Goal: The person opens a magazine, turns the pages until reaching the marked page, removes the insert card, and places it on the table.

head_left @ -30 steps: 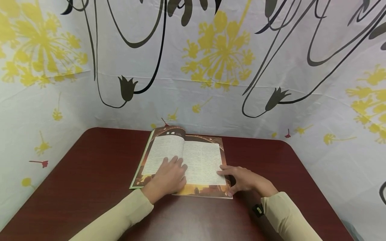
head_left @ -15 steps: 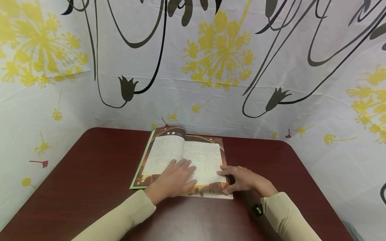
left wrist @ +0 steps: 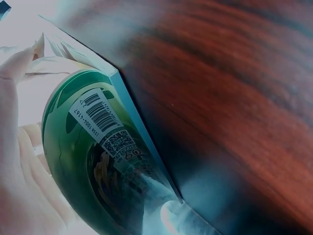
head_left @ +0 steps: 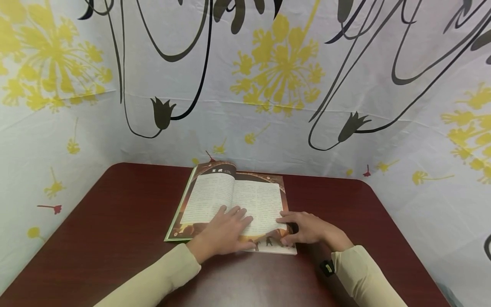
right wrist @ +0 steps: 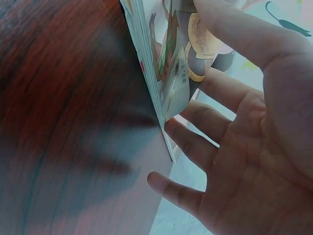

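Observation:
An open magazine (head_left: 255,194) lies on the table, with printed text on both pages. My left hand (head_left: 226,232) rests on its lower middle, fingers spread over the pages near the fold. At the right edge my right hand (head_left: 312,228) pinches the right-hand page between thumb and fingers. That page's lower corner (head_left: 277,233) bends up, and a whiter page (head_left: 276,246) with small dark figures shows beneath. A green cover (left wrist: 68,127) with a barcode label appears in the left wrist view. The right wrist view shows the page edges (right wrist: 151,93) beside my right hand (right wrist: 239,132).
The dark red-brown table (head_left: 115,217) has rounded far corners. A white cloth (head_left: 192,140) with yellow and dark flower prints hangs behind it and along both sides. A small black device (head_left: 327,267) sits at the right sleeve's cuff.
My left hand has slid right across the pages, its fingers spreading. The right thumb has moved left, bending up the lower corner of the page and uncovering part of the page beneath.

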`<state>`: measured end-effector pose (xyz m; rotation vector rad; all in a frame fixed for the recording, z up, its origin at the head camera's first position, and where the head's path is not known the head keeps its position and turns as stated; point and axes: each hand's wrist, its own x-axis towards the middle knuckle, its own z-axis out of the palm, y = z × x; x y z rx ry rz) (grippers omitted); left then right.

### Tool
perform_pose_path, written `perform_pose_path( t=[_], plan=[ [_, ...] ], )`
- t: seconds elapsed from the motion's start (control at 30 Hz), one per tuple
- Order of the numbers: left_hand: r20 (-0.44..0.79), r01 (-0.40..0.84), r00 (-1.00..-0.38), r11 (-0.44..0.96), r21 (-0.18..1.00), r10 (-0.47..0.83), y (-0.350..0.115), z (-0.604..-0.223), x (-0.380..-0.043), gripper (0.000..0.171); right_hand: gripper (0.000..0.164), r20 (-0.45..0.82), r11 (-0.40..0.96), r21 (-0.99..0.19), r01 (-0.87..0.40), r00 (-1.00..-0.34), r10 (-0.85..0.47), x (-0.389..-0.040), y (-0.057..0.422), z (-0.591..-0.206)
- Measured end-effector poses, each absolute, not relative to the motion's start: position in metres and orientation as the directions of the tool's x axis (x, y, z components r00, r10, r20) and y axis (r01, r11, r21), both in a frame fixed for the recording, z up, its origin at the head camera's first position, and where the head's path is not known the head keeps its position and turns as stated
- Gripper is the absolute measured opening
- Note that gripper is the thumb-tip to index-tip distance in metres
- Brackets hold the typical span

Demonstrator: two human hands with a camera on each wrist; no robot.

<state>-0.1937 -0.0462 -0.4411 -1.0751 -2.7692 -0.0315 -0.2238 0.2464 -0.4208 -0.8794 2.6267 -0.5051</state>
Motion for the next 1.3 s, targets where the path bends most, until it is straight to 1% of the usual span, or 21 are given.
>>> perform_pose_path(
  t=[0.27, 0.43, 0.6, 0.7, 0.8, 0.9, 1.03, 1.17, 1.3],
  plan=[
    [0.186, 0.673, -0.714, 0.735, -0.081, 0.675, -0.046, -0.443, -0.194, 0.069, 0.066, -0.184, 0.743, -0.427, -0.516, -0.755, -0.63, -0.224, 0.246, -0.42],
    [0.195, 0.671, -0.717, 0.738, -0.071, 0.67, -0.047, -0.443, -0.194, 0.063, 0.067, -0.187, 0.732, -0.442, -0.518, -0.745, -0.641, -0.225, 0.249, -0.422],
    [0.201, 0.667, -0.72, 0.742, -0.063, 0.664, -0.048, -0.442, -0.193, 0.058, 0.072, -0.222, 0.725, -0.477, -0.498, -0.729, -0.647, -0.224, 0.252, -0.421],
    [0.234, 0.671, -0.708, 0.738, -0.072, 0.667, -0.049, -0.442, -0.194, 0.055, 0.075, -0.241, 0.735, -0.495, -0.464, -0.739, -0.629, -0.223, 0.254, -0.419],
    [0.291, 0.68, -0.681, 0.728, -0.09, 0.672, -0.049, -0.442, -0.194, 0.054, 0.078, -0.227, 0.736, -0.513, -0.442, -0.757, -0.613, -0.223, 0.259, -0.414],
    [0.353, 0.693, -0.642, 0.712, -0.113, 0.681, -0.05, -0.44, -0.195, 0.056, 0.08, -0.184, 0.73, -0.527, -0.436, -0.78, -0.598, -0.224, 0.266, -0.409],
    [0.4, 0.712, -0.597, 0.689, -0.135, 0.695, -0.05, -0.438, -0.197, 0.06, 0.075, -0.135, 0.729, -0.534, -0.429, -0.808, -0.574, -0.227, 0.275, -0.405],
    [0.404, 0.715, -0.59, 0.684, -0.14, 0.699, -0.049, -0.436, -0.198, 0.07, 0.068, -0.119, 0.75, -0.527, -0.4, -0.839, -0.531, -0.229, 0.282, -0.403],
    [0.439, 0.703, -0.583, 0.696, -0.15, 0.684, -0.05, -0.435, -0.2, 0.083, 0.072, -0.145, 0.778, -0.506, -0.373, -0.852, -0.503, -0.23, 0.284, -0.407]
  ],
)
